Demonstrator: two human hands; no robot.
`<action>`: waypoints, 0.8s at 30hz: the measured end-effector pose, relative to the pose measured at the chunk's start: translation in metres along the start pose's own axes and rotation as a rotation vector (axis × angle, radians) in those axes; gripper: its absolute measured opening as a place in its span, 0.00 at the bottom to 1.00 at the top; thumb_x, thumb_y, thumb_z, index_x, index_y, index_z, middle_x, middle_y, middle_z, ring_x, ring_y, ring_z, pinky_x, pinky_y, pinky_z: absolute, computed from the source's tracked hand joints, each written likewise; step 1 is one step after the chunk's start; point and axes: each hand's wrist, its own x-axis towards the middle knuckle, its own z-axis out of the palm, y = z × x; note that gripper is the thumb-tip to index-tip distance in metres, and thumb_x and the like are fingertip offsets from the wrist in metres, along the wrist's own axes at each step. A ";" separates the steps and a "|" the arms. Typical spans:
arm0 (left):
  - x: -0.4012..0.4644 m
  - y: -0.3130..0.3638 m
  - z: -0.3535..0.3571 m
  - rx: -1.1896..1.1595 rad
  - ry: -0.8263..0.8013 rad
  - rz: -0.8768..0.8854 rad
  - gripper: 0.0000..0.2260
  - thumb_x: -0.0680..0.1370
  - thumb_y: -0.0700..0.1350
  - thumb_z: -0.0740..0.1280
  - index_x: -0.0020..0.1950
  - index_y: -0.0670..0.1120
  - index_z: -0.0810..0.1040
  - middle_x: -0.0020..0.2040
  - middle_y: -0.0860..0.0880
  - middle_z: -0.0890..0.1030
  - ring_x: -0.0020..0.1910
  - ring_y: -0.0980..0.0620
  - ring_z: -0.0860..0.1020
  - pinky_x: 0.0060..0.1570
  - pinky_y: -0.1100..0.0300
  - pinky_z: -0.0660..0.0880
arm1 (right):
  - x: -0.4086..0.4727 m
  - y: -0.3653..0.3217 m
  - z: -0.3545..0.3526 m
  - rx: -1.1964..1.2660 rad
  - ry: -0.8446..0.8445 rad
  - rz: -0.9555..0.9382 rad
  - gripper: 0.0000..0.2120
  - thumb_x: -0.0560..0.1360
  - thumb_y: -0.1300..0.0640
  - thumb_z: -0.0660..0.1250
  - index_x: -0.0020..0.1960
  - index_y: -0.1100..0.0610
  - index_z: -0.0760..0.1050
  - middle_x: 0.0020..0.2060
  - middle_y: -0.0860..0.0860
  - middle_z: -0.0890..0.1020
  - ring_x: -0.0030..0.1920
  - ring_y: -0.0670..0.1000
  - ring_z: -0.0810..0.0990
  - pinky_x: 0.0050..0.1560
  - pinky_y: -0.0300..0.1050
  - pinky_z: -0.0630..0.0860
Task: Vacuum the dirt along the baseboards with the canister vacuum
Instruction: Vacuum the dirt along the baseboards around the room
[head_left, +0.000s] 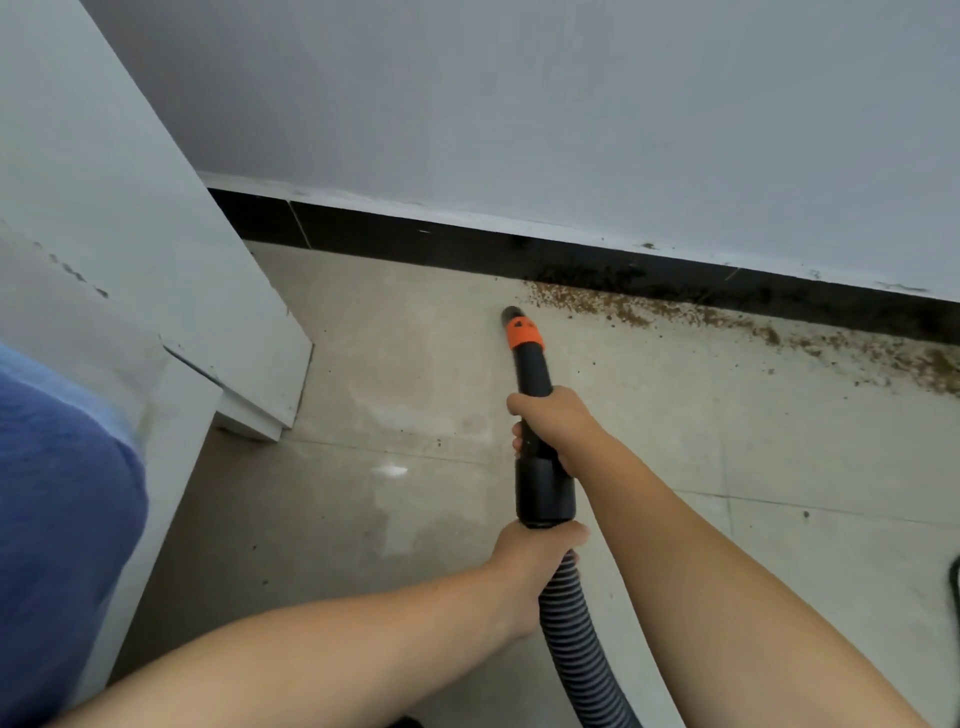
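Note:
A black vacuum nozzle with an orange collar points at the floor, its tip just left of a band of brown dirt lying along the black baseboard. My right hand grips the black tube above the collar. My left hand grips the top of the ribbed grey hose just below the black cuff. The dirt stretches rightward to the frame's edge. The canister itself is not in view.
A white cabinet or door panel stands at the left, its corner reaching toward the tiled floor. Blue fabric fills the lower left. A dark cord or hose edge shows at the right border.

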 end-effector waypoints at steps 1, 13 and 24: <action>-0.002 -0.004 0.001 -0.017 0.005 -0.007 0.07 0.73 0.38 0.71 0.48 0.39 0.76 0.37 0.43 0.77 0.35 0.46 0.77 0.40 0.55 0.75 | -0.003 0.000 0.005 -0.053 -0.049 -0.001 0.08 0.72 0.63 0.66 0.49 0.61 0.70 0.29 0.55 0.76 0.23 0.51 0.74 0.28 0.42 0.75; -0.019 -0.015 0.013 0.153 -0.137 -0.077 0.06 0.73 0.39 0.72 0.46 0.42 0.76 0.33 0.46 0.77 0.31 0.49 0.76 0.38 0.58 0.75 | -0.024 0.030 -0.046 0.153 0.255 0.074 0.06 0.72 0.63 0.67 0.47 0.61 0.70 0.28 0.55 0.77 0.24 0.52 0.75 0.28 0.42 0.74; -0.041 -0.050 0.016 0.117 -0.035 -0.076 0.09 0.72 0.40 0.72 0.49 0.42 0.76 0.39 0.45 0.77 0.38 0.47 0.77 0.41 0.57 0.75 | -0.050 0.041 -0.032 0.005 -0.045 0.091 0.06 0.72 0.63 0.66 0.47 0.61 0.71 0.28 0.55 0.76 0.24 0.51 0.75 0.29 0.43 0.76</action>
